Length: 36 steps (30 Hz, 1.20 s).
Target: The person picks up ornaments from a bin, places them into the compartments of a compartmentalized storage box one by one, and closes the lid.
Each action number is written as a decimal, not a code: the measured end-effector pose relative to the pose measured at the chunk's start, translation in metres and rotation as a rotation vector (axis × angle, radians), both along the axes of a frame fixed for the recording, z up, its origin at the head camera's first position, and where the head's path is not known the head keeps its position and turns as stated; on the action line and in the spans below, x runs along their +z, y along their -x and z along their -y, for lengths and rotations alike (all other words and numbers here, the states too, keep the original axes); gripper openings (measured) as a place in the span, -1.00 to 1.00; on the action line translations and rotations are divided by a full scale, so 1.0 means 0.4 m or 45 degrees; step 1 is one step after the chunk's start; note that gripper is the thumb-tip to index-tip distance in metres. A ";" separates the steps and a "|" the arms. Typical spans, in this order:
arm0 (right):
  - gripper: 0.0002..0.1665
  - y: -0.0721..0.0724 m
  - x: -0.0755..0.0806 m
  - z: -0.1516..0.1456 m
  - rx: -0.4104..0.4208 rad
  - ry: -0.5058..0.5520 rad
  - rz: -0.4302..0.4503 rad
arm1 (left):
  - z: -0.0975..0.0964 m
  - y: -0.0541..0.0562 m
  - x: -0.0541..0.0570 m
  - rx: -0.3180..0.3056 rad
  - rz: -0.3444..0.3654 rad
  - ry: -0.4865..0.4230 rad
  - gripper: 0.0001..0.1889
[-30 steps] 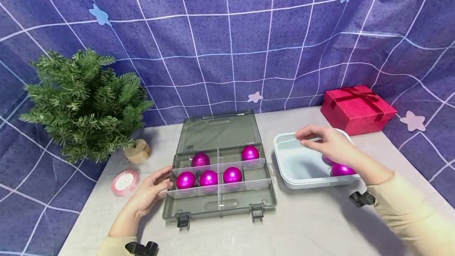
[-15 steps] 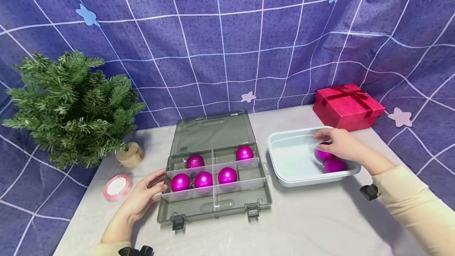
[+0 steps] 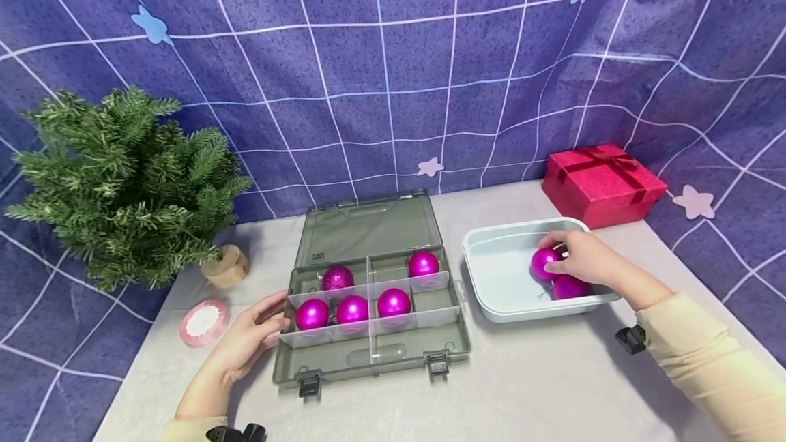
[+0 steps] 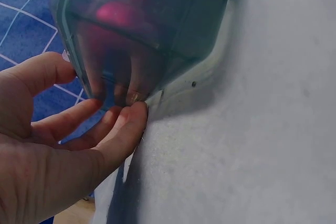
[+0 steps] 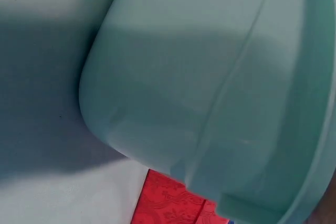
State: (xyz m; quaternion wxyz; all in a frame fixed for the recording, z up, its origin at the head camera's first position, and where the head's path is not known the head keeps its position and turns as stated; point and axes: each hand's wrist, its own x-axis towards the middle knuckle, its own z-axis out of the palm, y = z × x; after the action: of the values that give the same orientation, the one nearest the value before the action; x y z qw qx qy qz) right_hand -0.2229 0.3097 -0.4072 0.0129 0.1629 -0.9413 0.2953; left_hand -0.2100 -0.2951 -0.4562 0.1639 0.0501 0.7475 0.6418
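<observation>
In the head view my right hand (image 3: 580, 258) reaches over the right side of a pale blue tub (image 3: 500, 285) and pinches a shiny magenta Christmas ball (image 3: 543, 263) between thumb and fingers. A second magenta ball (image 3: 571, 287) lies beneath that hand in the tub. My left hand (image 3: 248, 336) rests its fingertips against the left side of a grey see-through divided box (image 3: 319, 357), also seen in the left wrist view, where the fingers (image 4: 118, 124) touch its wall. The box's lid (image 3: 371, 230) lies open behind it. Several magenta balls, one of them glittery (image 3: 338, 278), sit in its compartments.
A small artificial fir tree (image 3: 129, 189) with a wooden base (image 3: 226, 267) lies at the left. Near it is a pink ribbon roll (image 3: 205, 322). A red gift box (image 3: 604, 183) stands behind the tub. A blue cloth backdrop (image 3: 417, 67) hangs behind the table.
My right hand has come down into the tub and taken hold of a magenta ball, drawing it slightly left. My left hand stays at the box's side. The head view has shifted slightly.
</observation>
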 end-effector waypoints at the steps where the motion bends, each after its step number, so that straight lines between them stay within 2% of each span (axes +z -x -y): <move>1: -0.62 0.000 -0.001 0.000 -0.003 0.006 -0.001 | 0.000 0.000 0.000 0.001 0.002 -0.002 -0.28; 8: -0.65 -0.002 0.011 0.018 -0.021 0.101 -0.034 | 0.001 0.002 -0.005 0.003 0.003 -0.001 -0.28; 15: -0.63 -0.021 0.060 0.084 -0.117 0.215 -0.109 | 0.002 0.001 -0.006 0.012 0.007 -0.015 -0.29; 18: -0.58 -0.032 0.082 0.128 -0.139 0.298 -0.088 | 0.003 0.001 -0.004 0.019 0.009 -0.007 -0.29; 22: -0.53 -0.046 0.098 0.194 -0.092 0.482 0.006 | 0.003 0.004 -0.007 0.021 0.012 0.000 -0.30; 25: -0.50 -0.053 0.097 0.242 -0.011 0.555 0.038 | 0.002 0.005 -0.010 0.022 0.012 -0.009 -0.30; 30: -0.55 -0.053 0.082 0.313 0.115 0.518 0.015 | 0.004 0.004 -0.011 0.023 0.006 -0.010 -0.30; 36: -0.56 -0.054 0.058 0.381 0.138 0.475 -0.004 | 0.007 0.004 -0.009 0.021 -0.005 0.027 -0.31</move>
State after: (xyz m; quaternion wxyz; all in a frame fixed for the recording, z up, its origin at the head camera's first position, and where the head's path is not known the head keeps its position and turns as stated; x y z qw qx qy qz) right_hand -0.2012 0.1574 -0.3841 0.0286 0.2086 -0.8601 0.4646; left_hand -0.2115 -0.2977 -0.4599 0.1577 0.0436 0.7550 0.6350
